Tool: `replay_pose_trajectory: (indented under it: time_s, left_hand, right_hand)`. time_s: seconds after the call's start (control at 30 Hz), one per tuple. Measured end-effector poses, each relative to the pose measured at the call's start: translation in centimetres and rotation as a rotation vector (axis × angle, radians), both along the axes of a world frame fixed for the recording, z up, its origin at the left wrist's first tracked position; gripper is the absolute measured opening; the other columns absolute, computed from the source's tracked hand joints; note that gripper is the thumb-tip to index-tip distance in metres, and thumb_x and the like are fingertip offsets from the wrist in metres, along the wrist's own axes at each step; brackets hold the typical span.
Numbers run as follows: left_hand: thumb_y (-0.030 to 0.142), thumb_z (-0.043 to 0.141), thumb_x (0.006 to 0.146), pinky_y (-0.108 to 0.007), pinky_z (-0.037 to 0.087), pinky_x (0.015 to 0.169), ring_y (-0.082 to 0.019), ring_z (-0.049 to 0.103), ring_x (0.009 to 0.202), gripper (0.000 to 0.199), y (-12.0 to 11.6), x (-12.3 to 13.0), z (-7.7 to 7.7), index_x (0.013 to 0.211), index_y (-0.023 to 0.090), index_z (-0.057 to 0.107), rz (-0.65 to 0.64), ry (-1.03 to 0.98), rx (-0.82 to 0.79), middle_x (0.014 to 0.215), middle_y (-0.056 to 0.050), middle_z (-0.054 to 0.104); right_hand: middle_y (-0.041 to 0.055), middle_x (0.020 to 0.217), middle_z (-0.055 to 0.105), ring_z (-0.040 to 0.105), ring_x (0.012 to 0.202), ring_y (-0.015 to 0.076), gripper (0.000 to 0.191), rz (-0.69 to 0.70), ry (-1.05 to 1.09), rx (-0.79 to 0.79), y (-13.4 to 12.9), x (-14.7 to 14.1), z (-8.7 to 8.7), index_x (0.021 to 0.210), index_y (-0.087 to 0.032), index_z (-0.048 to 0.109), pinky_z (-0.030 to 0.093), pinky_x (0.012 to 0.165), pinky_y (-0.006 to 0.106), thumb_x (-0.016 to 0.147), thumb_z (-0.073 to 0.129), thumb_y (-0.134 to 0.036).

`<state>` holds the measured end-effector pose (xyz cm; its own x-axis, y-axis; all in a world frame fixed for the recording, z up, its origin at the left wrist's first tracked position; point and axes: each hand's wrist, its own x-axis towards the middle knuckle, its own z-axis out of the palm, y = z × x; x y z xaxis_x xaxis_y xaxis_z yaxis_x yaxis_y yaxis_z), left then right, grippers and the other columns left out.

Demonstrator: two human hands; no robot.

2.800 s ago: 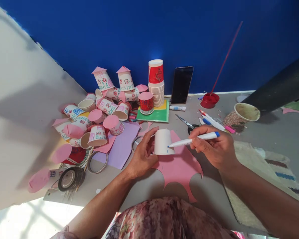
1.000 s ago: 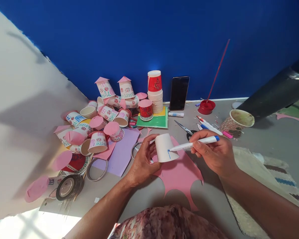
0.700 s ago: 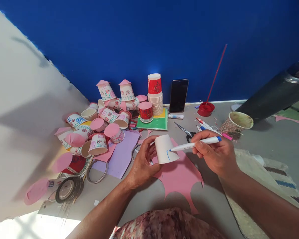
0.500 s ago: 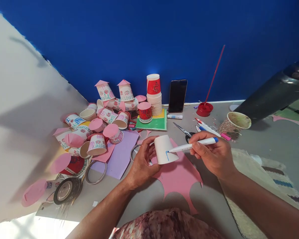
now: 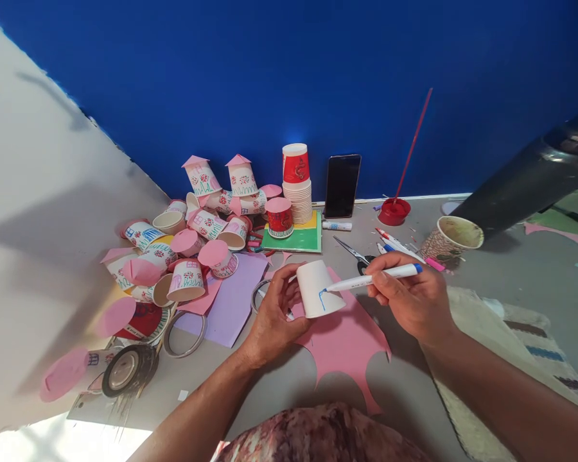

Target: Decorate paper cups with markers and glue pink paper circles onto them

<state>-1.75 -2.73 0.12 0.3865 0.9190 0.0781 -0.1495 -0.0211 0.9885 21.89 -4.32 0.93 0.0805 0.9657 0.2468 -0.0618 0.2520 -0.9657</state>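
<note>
My left hand (image 5: 278,316) holds a plain white paper cup (image 5: 314,290) tilted, its wide rim towards the lower right. Between the fingers and thumb of my right hand (image 5: 411,296) is a white marker with a blue end (image 5: 366,280). The marker's tip touches the cup's side at a short bent blue line (image 5: 322,299). Beneath the cup lies pink paper (image 5: 340,350) with round cut-outs. Scissors (image 5: 354,251) rest behind the marker, their handles partly hidden by my right hand.
Decorated cups (image 5: 187,280) with pink paper tops are piled at the left, beside purple paper (image 5: 238,301) and tape rolls (image 5: 185,335). Stacked cups (image 5: 298,199), a phone (image 5: 342,186) and a red holder (image 5: 394,212) stand behind. A patterned cup (image 5: 446,240) and dark cylinder (image 5: 520,173) are right.
The blue line on the cup now has a short stroke running right from its top, and the marker tip has shifted slightly up and right. Both grips are unchanged.
</note>
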Motion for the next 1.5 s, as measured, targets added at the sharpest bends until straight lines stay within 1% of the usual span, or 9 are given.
replay_pose_trajectory:
  time_s: [0.17,0.37,0.63,0.83,1.0,1.17,1.33,1.5]
  left_hand:
    - [0.014,0.085,0.074,-0.044,0.048,0.114,-0.028,0.059,0.135,0.069,0.08,-0.12,-0.20,0.132,0.029,0.051,0.014,-0.013,0.010,0.141,-0.008,0.058]
    - [0.014,0.086,0.074,-0.044,0.048,0.114,-0.028,0.060,0.134,0.070,0.10,-0.10,-0.37,0.132,0.028,0.050,0.005,-0.007,0.009,0.140,-0.009,0.059]
    - [0.016,0.085,0.075,-0.044,0.048,0.113,-0.027,0.061,0.132,0.068,0.04,0.06,-0.16,0.131,0.028,0.049,0.015,0.024,0.034,0.140,-0.009,0.058]
    - [0.012,0.084,0.075,-0.043,0.047,0.115,-0.026,0.058,0.135,0.070,0.13,0.00,-0.40,0.133,0.030,0.050,0.023,0.017,0.090,0.142,-0.007,0.057]
    - [0.012,0.083,0.074,-0.046,0.048,0.114,-0.027,0.058,0.134,0.070,0.16,-0.01,-0.46,0.133,0.030,0.050,0.025,0.020,0.087,0.140,-0.008,0.058]
    - [0.012,0.084,0.074,-0.044,0.048,0.114,-0.026,0.060,0.132,0.070,0.09,0.02,-0.43,0.133,0.030,0.052,0.025,0.021,0.116,0.141,-0.007,0.058]
    - [0.014,0.085,0.075,-0.046,0.048,0.115,-0.027,0.058,0.136,0.071,0.14,-0.10,-0.62,0.135,0.029,0.049,0.036,0.022,0.103,0.142,-0.009,0.058]
    - [0.013,0.085,0.075,-0.045,0.047,0.115,-0.027,0.057,0.137,0.072,0.19,-0.22,-0.84,0.135,0.030,0.049,0.050,0.035,0.123,0.143,-0.009,0.058]
  right_hand:
    - [-0.0004,0.066,0.065,0.053,0.053,0.0107,0.022,-0.041,0.049,-0.001,0.20,0.10,0.26,0.087,-0.023,0.074,0.040,0.046,0.022,0.093,0.076,-0.044]
    - [-0.0005,0.067,0.065,0.054,0.055,0.0108,0.018,-0.010,0.052,0.008,0.08,-0.09,0.26,0.089,-0.024,0.074,0.041,0.047,0.022,0.094,0.075,-0.041]
    - [-0.0008,0.067,0.064,0.055,0.056,0.0109,0.017,0.003,0.017,0.008,-0.17,-0.17,0.02,0.091,-0.023,0.074,0.041,0.048,0.022,0.094,0.075,-0.040]
    - [-0.0008,0.066,0.065,0.054,0.055,0.0105,0.018,-0.042,0.029,0.027,0.17,-0.07,0.34,0.088,-0.023,0.074,0.040,0.048,0.022,0.094,0.075,-0.040]
    - [-0.0012,0.067,0.065,0.054,0.055,0.0101,0.018,-0.037,0.044,0.035,0.10,-0.09,0.58,0.088,-0.024,0.074,0.040,0.048,0.022,0.094,0.075,-0.041]
    - [-0.0009,0.066,0.064,0.054,0.056,0.0110,0.019,-0.031,0.020,0.028,-0.09,-0.20,0.63,0.088,-0.023,0.074,0.040,0.048,0.023,0.095,0.074,-0.040]
    - [-0.0004,0.066,0.064,0.053,0.055,0.0116,0.023,-0.049,0.049,0.006,0.12,-0.03,0.82,0.087,-0.022,0.074,0.039,0.047,0.024,0.092,0.076,-0.044]
    - [-0.0014,0.064,0.063,0.052,0.054,0.0111,0.024,-0.063,0.079,0.002,0.15,-0.01,0.97,0.086,-0.022,0.074,0.039,0.047,0.024,0.091,0.077,-0.045]
